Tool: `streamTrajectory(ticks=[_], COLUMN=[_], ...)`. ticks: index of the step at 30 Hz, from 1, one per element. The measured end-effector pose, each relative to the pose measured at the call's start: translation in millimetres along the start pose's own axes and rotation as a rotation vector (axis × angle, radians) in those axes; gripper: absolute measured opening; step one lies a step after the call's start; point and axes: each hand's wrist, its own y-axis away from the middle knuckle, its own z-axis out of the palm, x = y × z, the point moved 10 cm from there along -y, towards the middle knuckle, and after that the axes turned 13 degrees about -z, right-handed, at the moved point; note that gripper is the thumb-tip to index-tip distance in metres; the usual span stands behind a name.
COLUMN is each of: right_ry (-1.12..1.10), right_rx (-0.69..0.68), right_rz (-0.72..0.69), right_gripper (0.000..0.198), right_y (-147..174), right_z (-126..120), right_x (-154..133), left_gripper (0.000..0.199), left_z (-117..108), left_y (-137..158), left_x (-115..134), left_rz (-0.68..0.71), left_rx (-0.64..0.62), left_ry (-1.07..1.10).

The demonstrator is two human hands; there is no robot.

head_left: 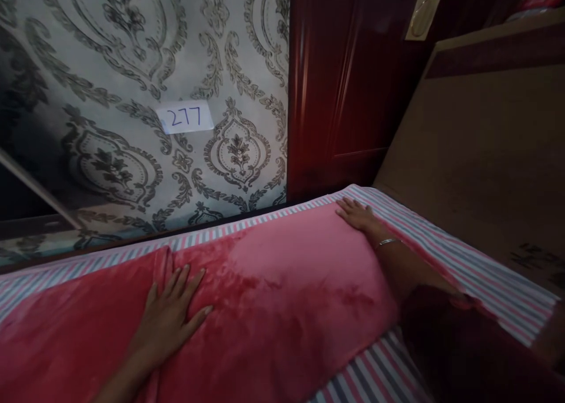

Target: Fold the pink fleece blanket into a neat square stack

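Observation:
A plush pinkish-red blanket lies spread over a striped sheet of white, pink and grey. My left hand rests on the blanket with its fingers spread, beside a raised fold that runs across it. At the blanket's far right corner, my right hand lies flat with the fingers stretched out. A thin bracelet circles the right wrist. Neither hand grips the cloth. The blanket's pile shows lighter and darker patches between the hands.
Behind the striped sheet stands a wall with patterned wallpaper and a paper label reading 277. A dark red glossy panel adjoins it. On the right, a large cardboard box stands against the sheet's edge.

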Motion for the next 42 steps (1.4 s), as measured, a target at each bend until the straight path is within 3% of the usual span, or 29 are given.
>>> streamTrajectory(ticks=[4,8,13,15,17,22,24,26,30,34,39,42], right_ry=[-0.049,-0.061,-0.008,0.042,0.069,-0.055,-0.092,-0.106,-0.086,-0.005,0.053,0.034], right_rx=[0.070,0.082,0.016,0.072,0.147,-0.007,-0.034,-0.029,-0.001,0.026,0.045,0.067], right_rz=[0.066,0.065,0.152,0.111,-0.056,-0.642,-0.766,-0.775,-0.657,-0.428,0.002,0.125], right_gripper=[0.066,0.065,0.063,0.062,0.060,0.064,0.066,0.066,0.065,0.061,0.061,0.062], right_y=[2.8,1.8,12.5,24.9,46.3,145.5,179.3,192.8,179.8,164.4,179.9,191.3], right_z=[8.6,9.1,-11.2,-23.7,-28.8,12.0,20.1,21.6,18.1,9.6,-7.6,-8.6], right_x=[29.9,27.0,8.7,-23.2,-77.9,-231.3,-263.8,-272.2,-240.2,-154.1,-9.9,36.1], left_gripper=[0.077,0.077,0.077,0.077,0.077,0.078,0.076,0.073,0.066,0.072,0.075,0.075], left_z=[1.6,0.8,-5.5,-7.4,-6.2,-3.7,-9.2,-21.3,-39.1,-36.8,-29.3,-31.3], left_y=[0.5,-0.4,-2.6,-3.7,-4.9,-8.5,-11.5,-12.2,15.5,76.0,103.8,101.7], left_x=[-2.7,-2.2,3.1,5.1,6.5,8.5,6.6,9.4,46.6,92.1,106.3,104.9], left_rz=[0.011,0.001,-0.021,-0.035,-0.051,-0.045,-0.043,0.003,0.327,0.659,0.714,0.715], left_rx=[0.036,0.009,-0.039,-0.050,-0.074,-0.089,-0.043,0.051,0.157,0.171,0.207,0.213], left_ry=[-0.010,-0.019,-0.012,-0.012,-0.023,-0.068,-0.055,-0.019,0.067,0.106,0.094,0.092])
